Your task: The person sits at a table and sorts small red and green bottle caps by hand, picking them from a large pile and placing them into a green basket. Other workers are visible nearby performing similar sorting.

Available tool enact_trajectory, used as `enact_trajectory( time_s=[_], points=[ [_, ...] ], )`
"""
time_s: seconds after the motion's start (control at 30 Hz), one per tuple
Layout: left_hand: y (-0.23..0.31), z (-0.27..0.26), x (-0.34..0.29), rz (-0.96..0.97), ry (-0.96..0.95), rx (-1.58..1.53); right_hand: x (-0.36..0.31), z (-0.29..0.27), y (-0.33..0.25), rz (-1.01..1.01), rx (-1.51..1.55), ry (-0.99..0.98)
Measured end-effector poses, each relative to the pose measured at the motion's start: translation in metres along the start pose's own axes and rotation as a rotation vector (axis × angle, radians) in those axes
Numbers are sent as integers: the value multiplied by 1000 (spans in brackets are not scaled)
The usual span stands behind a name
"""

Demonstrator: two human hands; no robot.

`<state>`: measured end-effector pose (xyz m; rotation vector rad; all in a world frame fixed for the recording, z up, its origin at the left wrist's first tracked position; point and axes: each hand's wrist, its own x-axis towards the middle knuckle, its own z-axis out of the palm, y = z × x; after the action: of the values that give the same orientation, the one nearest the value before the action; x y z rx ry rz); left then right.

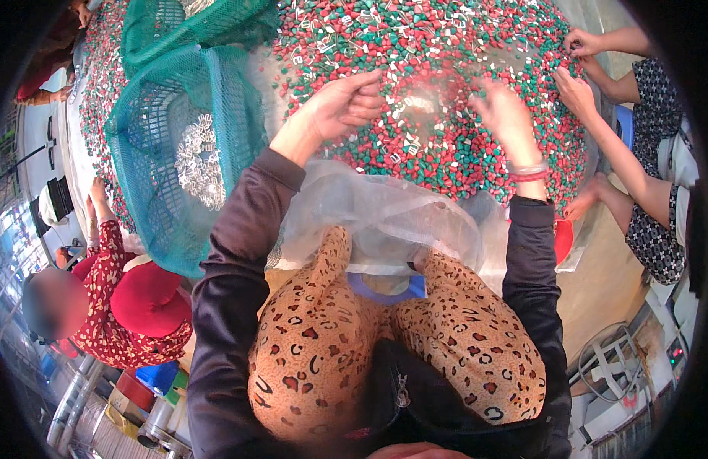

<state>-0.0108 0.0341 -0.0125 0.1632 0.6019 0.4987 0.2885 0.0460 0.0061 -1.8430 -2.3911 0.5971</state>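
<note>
Spread before me is a wide pile of small red and green pieces [415, 164], with pale, wire-like bits scattered among them. My left hand [346, 107] hovers over the pile's near left part, its fingers curled together in a pinch; whatever they hold, if anything, is hidden. My right hand [507, 115] is over the pile further right, its fingers smeared by motion. Left of my left forearm stands a basket draped in green netting [128, 153], holding a heap of silver wire-like pieces [201, 164].
A second green net [170, 30] lies beyond the basket. Clear plastic sheeting [384, 210] hangs over the near edge above my knees. Another person's hands [579, 96] reach in from the right. At left sits a person in a red patterned top [113, 336].
</note>
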Motion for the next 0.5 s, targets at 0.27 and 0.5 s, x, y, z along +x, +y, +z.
enact_trajectory(
  time_s=[0.27,0.5],
  points=[
    [-23,-28,-21,66,223,-48,-80,117,-38,-64,-3,-294],
    [-25,-24,-17,105,361,42,-54,83,0,154,186,-106]
  ],
)
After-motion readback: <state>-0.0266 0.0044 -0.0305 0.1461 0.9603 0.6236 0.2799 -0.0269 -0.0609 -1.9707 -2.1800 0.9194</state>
